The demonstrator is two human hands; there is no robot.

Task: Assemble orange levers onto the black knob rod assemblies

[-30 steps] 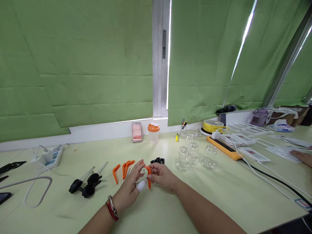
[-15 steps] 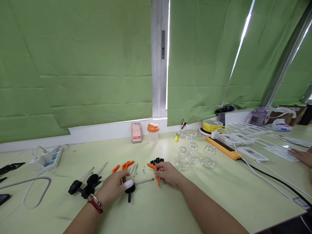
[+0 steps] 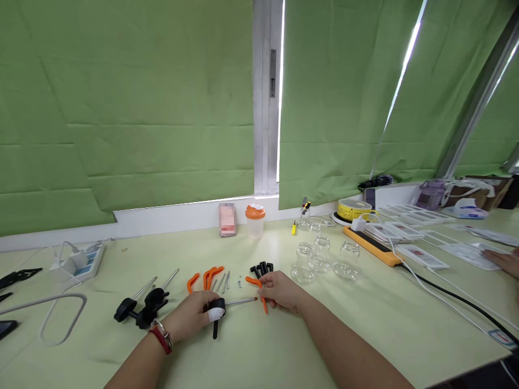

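Observation:
My left hand, with white tape round its thumb, is closed on a black round part with a metal rod. The rod points right, and its brownish tip is close to an orange bent piece. My right hand pinches that orange piece; whether the rod tip touches it I cannot tell. Just behind my right hand lie several black handles. Beyond my left hand are more orange bent pieces, several metal bolts and tiny metal bits.
More black parts with rods lie at left, near a power strip. Glass jars stand on the right, before an orange power strip. An orange-lidded cup is at the back. Another person's hand rests far right.
My left hand has closed further round the black part, its thumb now lying across it. The orange piece in my right hand has shifted slightly right and down.

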